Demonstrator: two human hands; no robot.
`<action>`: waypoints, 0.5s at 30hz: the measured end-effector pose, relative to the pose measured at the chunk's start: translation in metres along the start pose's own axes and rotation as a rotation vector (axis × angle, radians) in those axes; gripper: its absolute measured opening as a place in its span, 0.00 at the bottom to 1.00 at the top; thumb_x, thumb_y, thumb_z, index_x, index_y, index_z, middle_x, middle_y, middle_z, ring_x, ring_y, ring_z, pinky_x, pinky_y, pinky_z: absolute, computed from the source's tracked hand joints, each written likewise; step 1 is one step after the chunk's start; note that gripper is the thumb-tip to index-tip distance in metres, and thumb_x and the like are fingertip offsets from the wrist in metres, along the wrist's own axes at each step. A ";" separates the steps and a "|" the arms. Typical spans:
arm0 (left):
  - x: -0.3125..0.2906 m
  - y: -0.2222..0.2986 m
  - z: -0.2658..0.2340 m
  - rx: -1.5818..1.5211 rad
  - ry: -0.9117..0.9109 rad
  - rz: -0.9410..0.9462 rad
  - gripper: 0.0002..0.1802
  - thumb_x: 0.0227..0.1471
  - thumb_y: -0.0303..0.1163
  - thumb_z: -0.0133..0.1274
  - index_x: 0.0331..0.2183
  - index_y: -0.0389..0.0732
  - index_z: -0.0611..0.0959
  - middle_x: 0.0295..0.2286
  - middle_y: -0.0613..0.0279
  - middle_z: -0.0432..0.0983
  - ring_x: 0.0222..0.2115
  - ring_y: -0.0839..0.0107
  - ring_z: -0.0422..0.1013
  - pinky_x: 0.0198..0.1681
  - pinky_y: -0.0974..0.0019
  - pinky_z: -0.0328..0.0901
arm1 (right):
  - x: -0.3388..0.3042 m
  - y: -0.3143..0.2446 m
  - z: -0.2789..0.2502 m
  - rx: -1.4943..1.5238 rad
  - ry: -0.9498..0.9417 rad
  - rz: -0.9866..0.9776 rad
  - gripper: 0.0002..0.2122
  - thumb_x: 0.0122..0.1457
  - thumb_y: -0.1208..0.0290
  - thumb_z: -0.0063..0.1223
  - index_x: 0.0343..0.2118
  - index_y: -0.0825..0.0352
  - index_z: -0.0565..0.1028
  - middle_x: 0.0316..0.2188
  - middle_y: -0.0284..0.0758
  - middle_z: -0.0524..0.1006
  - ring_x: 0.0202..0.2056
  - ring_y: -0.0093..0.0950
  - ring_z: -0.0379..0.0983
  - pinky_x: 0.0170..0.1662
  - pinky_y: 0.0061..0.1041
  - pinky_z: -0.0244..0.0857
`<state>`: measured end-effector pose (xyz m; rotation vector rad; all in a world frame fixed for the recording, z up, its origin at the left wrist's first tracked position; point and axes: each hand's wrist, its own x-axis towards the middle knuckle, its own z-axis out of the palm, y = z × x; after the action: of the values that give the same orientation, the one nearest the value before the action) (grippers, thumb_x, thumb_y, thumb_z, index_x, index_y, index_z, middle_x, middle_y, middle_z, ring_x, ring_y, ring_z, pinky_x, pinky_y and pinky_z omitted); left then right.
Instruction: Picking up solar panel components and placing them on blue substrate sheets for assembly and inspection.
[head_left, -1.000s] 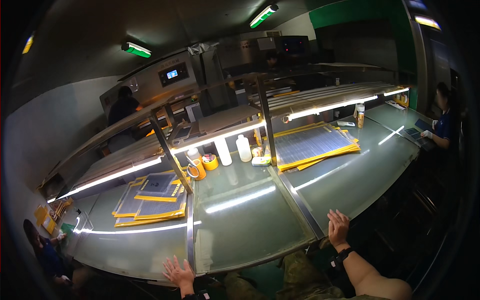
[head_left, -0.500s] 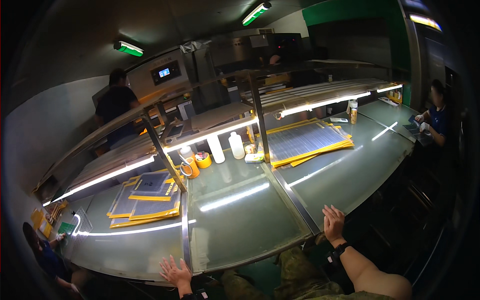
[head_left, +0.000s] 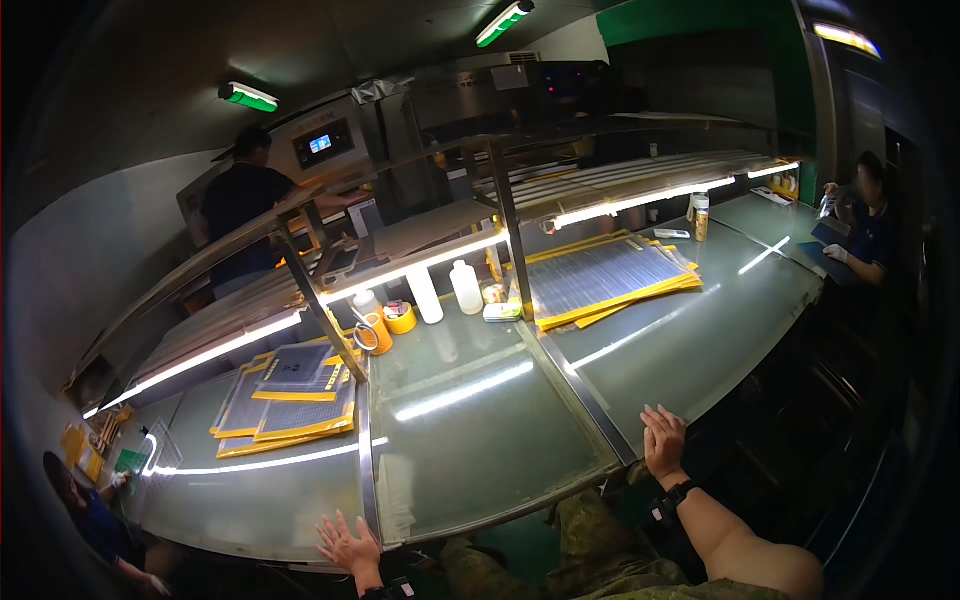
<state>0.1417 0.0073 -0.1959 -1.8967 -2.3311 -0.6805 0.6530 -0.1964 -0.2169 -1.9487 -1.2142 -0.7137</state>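
Observation:
My left hand [head_left: 348, 545] lies at the near edge of the glass-topped table [head_left: 480, 440], fingers spread, left of a metal strip [head_left: 369, 470]. My right hand [head_left: 663, 442] rests at the near edge farther right, beyond the other metal strip [head_left: 585, 402]; its fingers are stretched out. Neither hand holds anything. Both wrists wear dark bands. Nearest the left hand is a stack of yellow-edged mesh sheets [head_left: 300, 415]. A second stack of yellow-edged, striped translucent sheets [head_left: 600, 280] lies beyond the right hand.
White bottles [head_left: 466, 288], orange tape rolls [head_left: 399, 318] and a spray can [head_left: 701, 222] stand under the lit shelf [head_left: 420, 268]. One co-worker [head_left: 870, 220] handles dark sheets at right; another [head_left: 90, 510] sits at left. A third person [head_left: 240, 200] stands behind the shelf.
The view has shifted slightly; my hands keep their places and stay open. The person behind the shelf now reaches an arm rightward. At right, the co-worker has raised one hand and separated the sheets.

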 end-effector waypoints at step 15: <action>-0.001 0.001 -0.001 -0.002 -0.009 -0.010 0.29 0.51 0.50 0.46 0.53 0.49 0.72 0.57 0.54 0.57 0.60 0.54 0.47 0.61 0.42 0.37 | 0.000 -0.001 0.000 0.004 -0.003 0.002 0.12 0.53 0.73 0.46 0.40 0.64 0.76 0.45 0.33 0.75 0.51 0.36 0.65 0.55 0.38 0.52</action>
<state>0.1425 0.0062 -0.1949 -1.8938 -2.3475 -0.6769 0.6520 -0.1967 -0.2167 -1.9478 -1.2148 -0.7074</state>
